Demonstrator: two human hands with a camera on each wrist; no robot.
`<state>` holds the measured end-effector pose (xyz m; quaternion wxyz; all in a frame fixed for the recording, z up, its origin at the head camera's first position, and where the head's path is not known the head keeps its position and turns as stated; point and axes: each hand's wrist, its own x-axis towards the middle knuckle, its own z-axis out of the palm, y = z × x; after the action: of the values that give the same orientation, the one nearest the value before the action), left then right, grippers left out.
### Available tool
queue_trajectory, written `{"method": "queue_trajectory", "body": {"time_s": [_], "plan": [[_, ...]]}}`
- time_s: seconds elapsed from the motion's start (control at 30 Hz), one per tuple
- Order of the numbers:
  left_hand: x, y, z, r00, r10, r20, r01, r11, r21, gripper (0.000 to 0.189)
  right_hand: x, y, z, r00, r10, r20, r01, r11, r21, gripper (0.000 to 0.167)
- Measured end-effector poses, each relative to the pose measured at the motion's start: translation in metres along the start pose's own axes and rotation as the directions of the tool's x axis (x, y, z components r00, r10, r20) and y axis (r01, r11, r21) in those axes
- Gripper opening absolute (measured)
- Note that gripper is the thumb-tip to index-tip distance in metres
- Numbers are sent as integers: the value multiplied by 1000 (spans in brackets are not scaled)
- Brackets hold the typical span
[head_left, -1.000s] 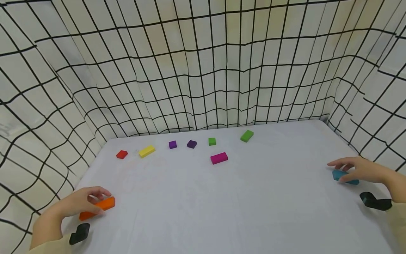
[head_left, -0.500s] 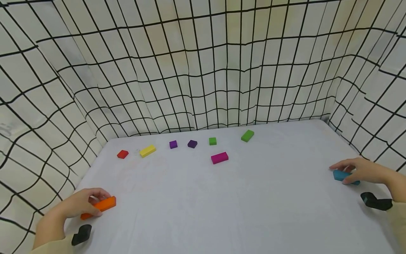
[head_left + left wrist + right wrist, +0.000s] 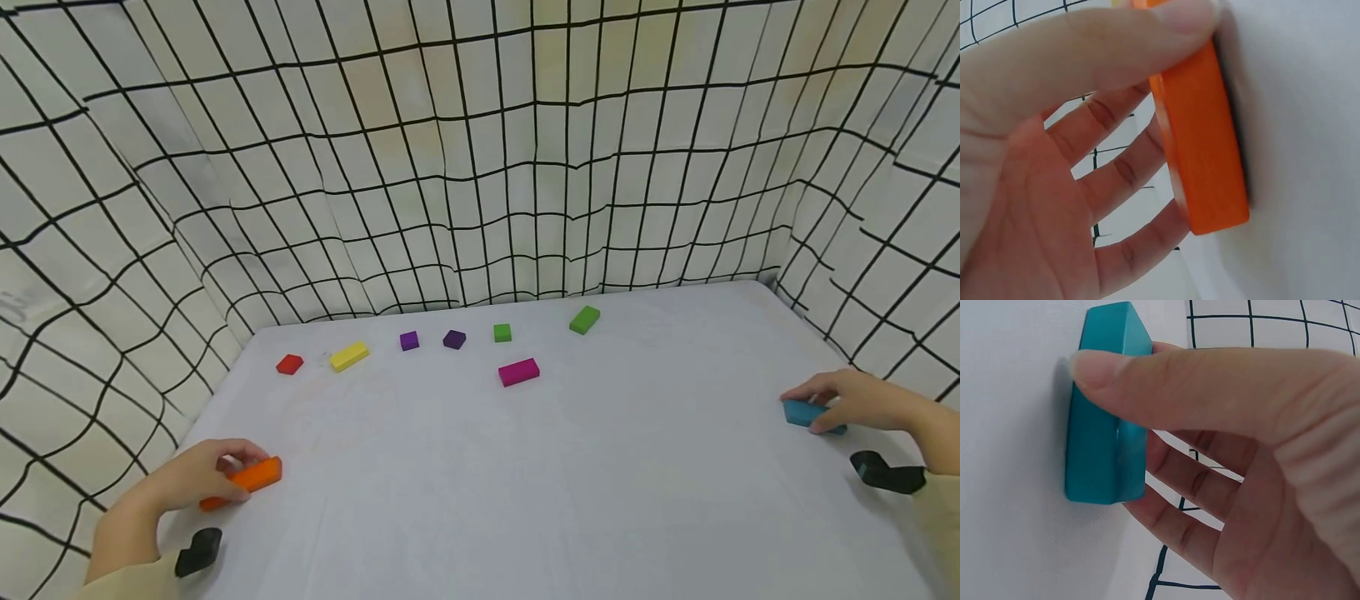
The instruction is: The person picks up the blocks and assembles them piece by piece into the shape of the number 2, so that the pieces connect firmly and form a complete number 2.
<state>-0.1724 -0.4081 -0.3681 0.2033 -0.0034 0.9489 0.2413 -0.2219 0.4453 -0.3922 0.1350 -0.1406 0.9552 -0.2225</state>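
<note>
At the left of the white surface, my left hand [image 3: 198,477] grips an orange block [image 3: 258,475] between thumb and fingers. The left wrist view shows the thumb across the near face of the long orange block [image 3: 1204,150], with the fingers behind it. Far to the right, my right hand [image 3: 862,402] pinches a blue block [image 3: 804,412]. Up close in the right wrist view, the thumb lies over the teal-blue block [image 3: 1094,450] and the fingertips meet its far side. Parts of both blocks are hidden by the hands.
Toward the back lie a red block [image 3: 289,364], a yellow block [image 3: 349,357], two purple blocks [image 3: 408,341], a small green block [image 3: 502,333], a longer green block [image 3: 585,320] and a magenta block [image 3: 519,372]. White walls with a black grid [image 3: 480,192] enclose the table [image 3: 525,483].
My left hand has shifted slightly right and away from me with the orange block. The blue block has moved a little left in my right hand. The other blocks stay put.
</note>
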Motion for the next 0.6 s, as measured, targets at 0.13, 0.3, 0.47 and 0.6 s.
{"method": "queue_trajectory", "body": {"time_s": [0.13, 0.3, 0.47, 0.6], "plan": [[2, 7, 0, 1000, 22, -8, -22, 1000, 4, 40, 2, -3, 0, 1000, 5, 0, -5, 1000, -4, 49], [3, 21, -2, 996, 80, -32, -80, 997, 22, 41, 5, -8, 0, 1000, 9, -3, -9, 1000, -18, 49], [7, 31, -3, 990, 135, -49, -132, 990, 49, 42, 5, -16, -1, 1000, -5, -3, 5, 1000, -21, 49], [9, 35, -1, 984, 164, -61, -161, 985, 56, 42, 7, -22, -3, 1000, -24, -1, 24, 999, -32, 48]]}}
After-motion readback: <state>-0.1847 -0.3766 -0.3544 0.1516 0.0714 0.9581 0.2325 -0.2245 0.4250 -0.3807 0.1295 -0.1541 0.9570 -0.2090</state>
